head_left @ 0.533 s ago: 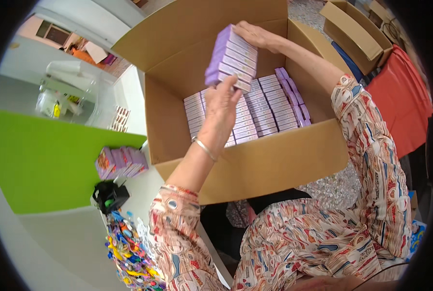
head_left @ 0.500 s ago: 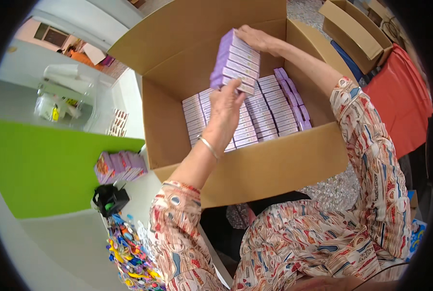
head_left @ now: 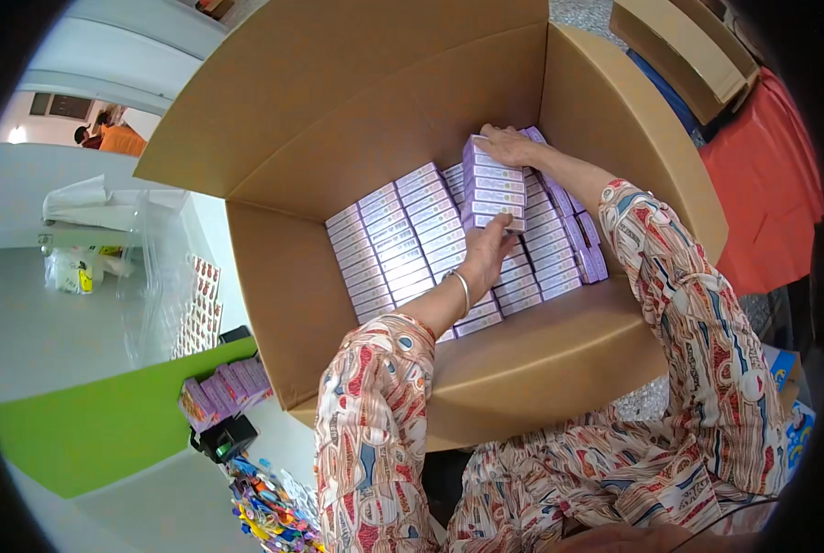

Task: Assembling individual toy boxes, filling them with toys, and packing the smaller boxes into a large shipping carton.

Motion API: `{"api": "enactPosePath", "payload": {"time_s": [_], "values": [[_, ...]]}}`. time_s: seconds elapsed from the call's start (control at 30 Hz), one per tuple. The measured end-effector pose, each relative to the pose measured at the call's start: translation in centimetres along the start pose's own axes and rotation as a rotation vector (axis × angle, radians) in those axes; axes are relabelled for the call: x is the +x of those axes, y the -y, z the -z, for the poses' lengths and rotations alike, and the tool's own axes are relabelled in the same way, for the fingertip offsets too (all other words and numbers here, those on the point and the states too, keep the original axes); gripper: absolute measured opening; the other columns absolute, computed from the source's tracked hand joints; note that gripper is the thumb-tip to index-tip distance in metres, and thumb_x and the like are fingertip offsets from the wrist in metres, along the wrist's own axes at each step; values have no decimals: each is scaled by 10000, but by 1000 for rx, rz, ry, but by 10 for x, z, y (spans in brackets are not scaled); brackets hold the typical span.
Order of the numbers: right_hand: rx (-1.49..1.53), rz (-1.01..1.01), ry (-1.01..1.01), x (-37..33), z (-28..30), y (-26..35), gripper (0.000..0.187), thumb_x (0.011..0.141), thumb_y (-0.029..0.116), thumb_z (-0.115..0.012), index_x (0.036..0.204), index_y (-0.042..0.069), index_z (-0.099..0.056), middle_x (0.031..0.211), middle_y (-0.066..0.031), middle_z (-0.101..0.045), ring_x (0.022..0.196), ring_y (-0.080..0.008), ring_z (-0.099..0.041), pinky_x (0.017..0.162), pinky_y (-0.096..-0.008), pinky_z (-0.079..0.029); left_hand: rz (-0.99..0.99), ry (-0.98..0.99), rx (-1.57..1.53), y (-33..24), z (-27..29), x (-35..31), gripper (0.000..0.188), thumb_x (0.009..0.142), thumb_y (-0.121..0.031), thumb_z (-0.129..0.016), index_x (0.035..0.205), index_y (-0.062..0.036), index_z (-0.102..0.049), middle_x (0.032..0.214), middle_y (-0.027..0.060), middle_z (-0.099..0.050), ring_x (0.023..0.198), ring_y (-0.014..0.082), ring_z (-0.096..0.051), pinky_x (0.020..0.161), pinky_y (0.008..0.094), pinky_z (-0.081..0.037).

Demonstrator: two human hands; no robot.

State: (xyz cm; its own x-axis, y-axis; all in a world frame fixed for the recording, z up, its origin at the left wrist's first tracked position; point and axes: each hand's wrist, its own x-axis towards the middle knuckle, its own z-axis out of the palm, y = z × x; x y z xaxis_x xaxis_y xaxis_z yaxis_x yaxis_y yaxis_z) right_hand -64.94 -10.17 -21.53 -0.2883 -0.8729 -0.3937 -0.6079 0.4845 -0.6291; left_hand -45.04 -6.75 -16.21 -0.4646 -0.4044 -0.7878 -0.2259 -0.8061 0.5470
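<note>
- Left of the grip, packed rows of flat white-and-purple cardboard boxes could be knocked askew if the held load dips.
- Between the hands, the stack of slim purple-and-white cardboard boxes could buckle and spill, since pressure seems to come mainly from its ends.
- Right of the grip, the column of purple cardboard boxes could catch a corner.
- The left hand grasps the stack's near end, thumb on top, fingers partly hidden.
- The right hand cups its far end, the hands spread to the stack's length; contact beneath cannot be told.
</note>
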Motion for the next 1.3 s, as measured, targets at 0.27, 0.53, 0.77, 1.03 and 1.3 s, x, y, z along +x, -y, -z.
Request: {"api": "enactPosePath", "payload": {"time_s": [0.27,0.53,0.77,1.03,1.3], "values": [[-276,213,118,3,-17,11,462,932,386,-421,1249,60,-502,1247,-223,-503,1165,-391,-468,998,-503,-368,98,30,-22,40,14,33,322,886,-237,-594,1091,9,-557,1036,121,-594,906,217,-563,834,341,-486],[70,154,-279,-2,-45,8,497,847,299,-626,1165,-30,-432,1169,-282,-484,1134,-425,-472,967,-473,-387,99,72,-124,39,23,42,464,965,-422,-499,1050,34,-496,1062,168,-543,890,261,-581,790,323,-531],[54,-149,-624,-14,-52,32,706,842,476,-612,1273,-41,-399,1216,-293,-474,1210,-422,-427,1021,-450,-348,57,74,-147,38,24,38,541,941,-472,-516,1074,45,-426,1034,192,-507,920,293,-587,814,345,-533],[886,-342,-445,-8,-36,38,864,877,655,-443,1405,-22,-340,1429,-228,-375,1330,-342,-350,1084,-371,-300,105,3,-225,28,10,24,619,913,-492,-556,1171,48,-399,1095,171,-475,967,307,-564,807,365,-532],[1111,-302,-410,-9,-35,53,800,908,636,-402,1399,6,-370,1437,-176,-394,1334,-293,-357,1083,-353,-291,48,44,-209,20,29,38,524,938,-468,-526,1122,21,-481,1034,159,-525,914,273,-567,767,333,-519]]}}
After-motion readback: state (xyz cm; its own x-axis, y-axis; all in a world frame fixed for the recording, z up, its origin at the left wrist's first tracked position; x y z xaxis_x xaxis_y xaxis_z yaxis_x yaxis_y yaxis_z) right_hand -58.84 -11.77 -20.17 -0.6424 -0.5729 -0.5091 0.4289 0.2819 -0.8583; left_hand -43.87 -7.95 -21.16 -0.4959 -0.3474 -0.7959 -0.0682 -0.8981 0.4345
